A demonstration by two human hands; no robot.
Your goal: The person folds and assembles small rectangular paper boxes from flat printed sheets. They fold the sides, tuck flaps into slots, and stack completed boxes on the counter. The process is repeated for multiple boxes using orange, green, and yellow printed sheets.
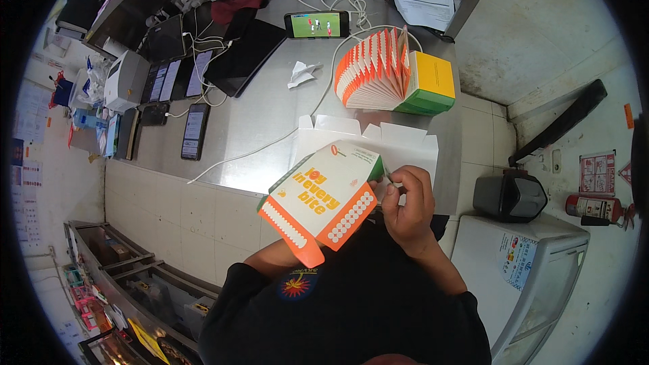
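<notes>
Brushed metal tops the counter, where a propped phone, a crumpled paper and a fanned stack of folded boxes lie beyond a white card sheet at the near edge. Between that sheet and the dark shirt, a part-folded box is held up, its white panel facing upward. Its longer side slants from lower left to upper right, bringing its right-hand corner to the right hand. That hand's thumb and forefinger are pinched together, seemingly on a thin flap there, other fingers curled; the box lies directly left of this grip. The left forearm runs beneath the box, which hides the left hand, so its hold cannot be told.
</notes>
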